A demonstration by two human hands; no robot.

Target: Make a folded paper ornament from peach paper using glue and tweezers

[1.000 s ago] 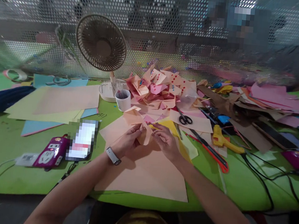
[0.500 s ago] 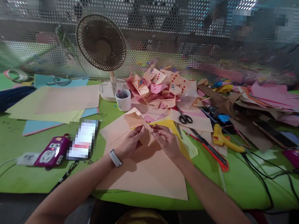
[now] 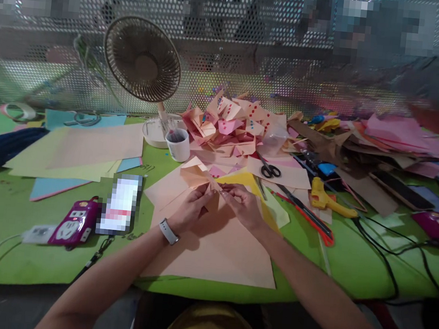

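A folded piece of peach paper (image 3: 195, 174) is held between both hands, above the middle of the table. My left hand (image 3: 194, 206) grips its lower part, with the thumb and fingers pressed together. At its right side, my right hand (image 3: 241, 203) pinches the paper with thumb and forefinger. The exact fold under the fingertips is hidden. Beneath the hands lies a large peach sheet (image 3: 213, 262), with a yellow sheet (image 3: 247, 179) partly under it at the upper right.
Behind the hands stand a white cup (image 3: 178, 146) and a fan (image 3: 145, 67), beside a heap of folded papers (image 3: 231, 124). Scissors (image 3: 270, 170), a red-and-black cutter (image 3: 308, 214) and a yellow glue gun (image 3: 328, 201) lie right. A phone (image 3: 120, 204) and a purple power strip (image 3: 76, 223) lie left.
The whole view has shifted slightly. Both hands keep hold of the folded paper, and the right fingers have moved only a little against it.
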